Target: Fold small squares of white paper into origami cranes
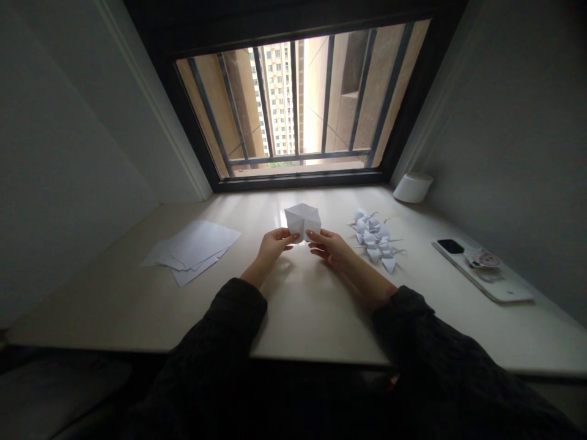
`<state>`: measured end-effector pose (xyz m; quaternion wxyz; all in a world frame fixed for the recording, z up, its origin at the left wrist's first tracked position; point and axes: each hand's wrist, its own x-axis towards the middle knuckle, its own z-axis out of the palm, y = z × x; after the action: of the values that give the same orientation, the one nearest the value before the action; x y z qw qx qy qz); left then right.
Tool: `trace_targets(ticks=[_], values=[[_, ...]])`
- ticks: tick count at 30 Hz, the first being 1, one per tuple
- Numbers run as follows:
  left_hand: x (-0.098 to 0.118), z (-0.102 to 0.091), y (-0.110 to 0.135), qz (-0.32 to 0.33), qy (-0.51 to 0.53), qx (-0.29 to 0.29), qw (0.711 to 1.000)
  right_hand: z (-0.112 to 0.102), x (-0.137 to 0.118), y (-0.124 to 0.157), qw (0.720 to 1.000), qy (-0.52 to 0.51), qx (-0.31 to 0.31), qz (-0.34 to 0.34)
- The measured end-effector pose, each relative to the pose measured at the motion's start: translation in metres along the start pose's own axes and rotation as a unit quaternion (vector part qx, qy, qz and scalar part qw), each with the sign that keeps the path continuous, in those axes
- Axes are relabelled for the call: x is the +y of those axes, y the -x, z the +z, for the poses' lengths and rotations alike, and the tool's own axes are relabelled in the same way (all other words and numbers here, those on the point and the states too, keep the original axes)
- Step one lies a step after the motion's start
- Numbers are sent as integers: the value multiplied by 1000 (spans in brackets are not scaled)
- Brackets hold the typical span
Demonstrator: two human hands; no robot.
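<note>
We hold folded origami paper [303,219]
Our left hand [274,242] and right hand [331,245] pinch its lower edge — thumbs in front, index fingertips hidden behind.

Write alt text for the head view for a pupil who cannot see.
A person's left grip and right grip hold a folded white paper over a pale counter. Loose sheets lie to the left; folded pieces and a phone to the right.
</note>
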<state>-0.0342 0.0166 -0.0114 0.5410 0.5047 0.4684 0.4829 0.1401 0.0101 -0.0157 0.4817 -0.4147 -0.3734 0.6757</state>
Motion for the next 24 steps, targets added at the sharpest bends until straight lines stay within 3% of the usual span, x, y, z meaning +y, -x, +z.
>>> trace_targets(ticks=[15, 21, 24], values=[[-4, 4, 1, 59, -90, -16, 994, 4, 1, 3, 998, 35, -17, -45], [-8, 0, -4, 105, -110, -84, 985, 0, 3, -3, 998, 33, 7, -47], [-7, -4, -3, 104, -211, -27, 972, -1, 4, -5, 998, 23, 25, -48]])
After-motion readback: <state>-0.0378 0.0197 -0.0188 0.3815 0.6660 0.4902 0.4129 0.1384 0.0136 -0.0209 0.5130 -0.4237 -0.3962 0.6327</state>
